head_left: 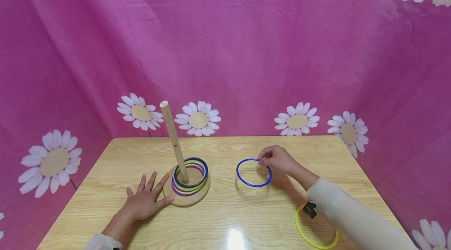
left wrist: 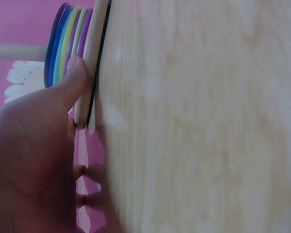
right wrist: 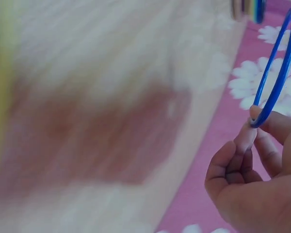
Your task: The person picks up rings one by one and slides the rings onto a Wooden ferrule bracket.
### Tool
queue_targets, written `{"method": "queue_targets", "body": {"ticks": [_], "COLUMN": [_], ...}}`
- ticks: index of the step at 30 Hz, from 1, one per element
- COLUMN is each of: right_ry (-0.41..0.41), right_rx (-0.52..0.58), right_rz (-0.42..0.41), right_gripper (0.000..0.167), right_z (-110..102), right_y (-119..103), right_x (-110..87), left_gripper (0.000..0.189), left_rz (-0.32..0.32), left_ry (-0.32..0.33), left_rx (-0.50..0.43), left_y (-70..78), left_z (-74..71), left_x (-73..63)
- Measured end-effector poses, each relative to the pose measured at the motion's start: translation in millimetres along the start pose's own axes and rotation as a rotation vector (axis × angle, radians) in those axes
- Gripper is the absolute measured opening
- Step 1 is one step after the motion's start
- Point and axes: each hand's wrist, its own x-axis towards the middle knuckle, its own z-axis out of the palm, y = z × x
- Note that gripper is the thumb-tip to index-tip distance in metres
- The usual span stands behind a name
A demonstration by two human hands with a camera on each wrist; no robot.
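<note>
A blue ring (head_left: 255, 186) is pinched at its far right edge by the thumb and fingers of my right hand (head_left: 279, 160); it is held above the table, with a shadow beneath. To its left stands a wooden peg (head_left: 172, 134) on a round base (head_left: 186, 202). Several coloured rings (left wrist: 68, 39) are stacked around the peg, a dark one on top. My left hand (head_left: 142, 202) lies with fingers spread at the left side of the base, and its thumb (left wrist: 73, 77) rests against the base edge beside the stack.
A yellow ring (head_left: 296, 225) lies on the wooden table (head_left: 218, 218) at the front right, partly hidden under my right sleeve (head_left: 349, 214). A pink cloth (head_left: 239, 66) with white daisies hangs behind the table and along both sides.
</note>
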Motion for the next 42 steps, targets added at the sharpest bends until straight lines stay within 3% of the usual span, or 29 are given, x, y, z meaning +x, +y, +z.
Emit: {"method": "queue_targets", "body": {"ticks": [8,16,27,42], "right_ry": [0.056,0.077,0.099,0.193], "right_rx": [-0.029,0.042,0.06,0.121], "right_rz": [-0.035,-0.083,-0.176,-0.267], "right_gripper": [0.004,0.008,0.013,0.014], "right_z": [-0.4,-9.4,-19.5,-25.0], "right_y": [-46.9,-97.1,-160.9,-252.2], "right_x": [14.8,26.3,45.0,57.7], "left_gripper": [0.088,0.088,0.088,0.088], "left_rz": [0.001,0.005,0.005,0.006], "left_ry": [0.003,0.011,0.008,0.006], "left_rx": [-0.02,-0.011,-0.005,-0.013], "left_y": [1.0,-0.3,-1.5,-0.1], "left_z": [-1.4,0.4,1.9,0.4], "left_x": [-0.7,-0.4,0.5,0.0]}}
